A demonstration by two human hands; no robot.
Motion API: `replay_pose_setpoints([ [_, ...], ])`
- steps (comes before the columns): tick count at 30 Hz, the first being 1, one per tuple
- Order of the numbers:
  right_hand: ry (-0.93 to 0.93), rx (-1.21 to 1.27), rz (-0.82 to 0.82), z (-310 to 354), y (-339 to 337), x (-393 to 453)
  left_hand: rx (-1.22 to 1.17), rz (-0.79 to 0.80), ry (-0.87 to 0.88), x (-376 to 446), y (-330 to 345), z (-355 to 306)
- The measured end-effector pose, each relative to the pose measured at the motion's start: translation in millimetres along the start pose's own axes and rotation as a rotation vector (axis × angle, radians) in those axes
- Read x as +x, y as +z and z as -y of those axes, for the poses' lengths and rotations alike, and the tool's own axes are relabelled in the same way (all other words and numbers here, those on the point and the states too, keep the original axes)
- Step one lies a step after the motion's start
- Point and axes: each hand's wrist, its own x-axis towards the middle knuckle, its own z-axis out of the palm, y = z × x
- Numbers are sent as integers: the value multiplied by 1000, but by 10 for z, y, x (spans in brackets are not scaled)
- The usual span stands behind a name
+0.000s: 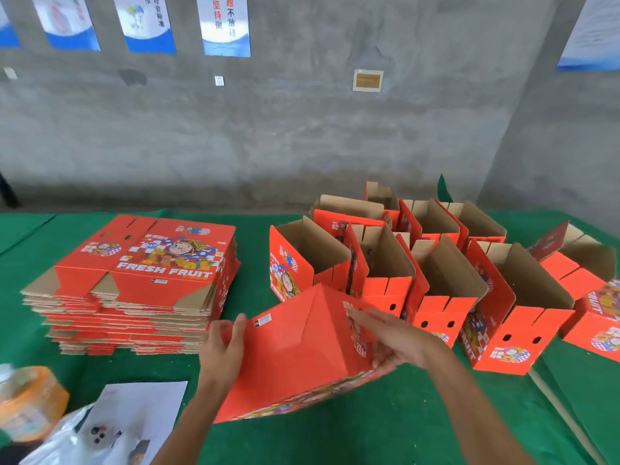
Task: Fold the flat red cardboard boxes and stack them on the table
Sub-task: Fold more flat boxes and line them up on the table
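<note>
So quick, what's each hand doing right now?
Left hand: grips the left edge of the red box.
Right hand: fingers straight, pressing the box's right side.

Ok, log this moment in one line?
step: folding box base | left hand: holds left edge | right hand: on right side | flat stack: left | folded boxes: right
</note>
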Motion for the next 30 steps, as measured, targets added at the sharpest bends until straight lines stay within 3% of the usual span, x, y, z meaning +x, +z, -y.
replay_pose_setpoints([
  [2, -176, -172, -52, 159, 114, -76, -80, 12, -46, -6, -75, 39],
  [6, -419, -564, -183, 262, 385, -116, -98, 359, -123, -87, 5, 74],
  [9, -479, -796, -250, 144, 621, -33, -99, 550, -133, -168, 192, 22],
  [12, -426, -934, -302, 23, 843, -33, -170, 646, -70, -238, 332, -168],
  [17, -462, -972, -411, -296, 1076, -216, -248, 653, 60, -448, 478, -323],
  [22, -444, -982, -489, -765, 1267, -39, -271, 617, 83, -479, 687, -180],
  [30, -332, -1023, -449, -1141, 1184, 706, -117, 483, 98, -189, 1129, 265],
])
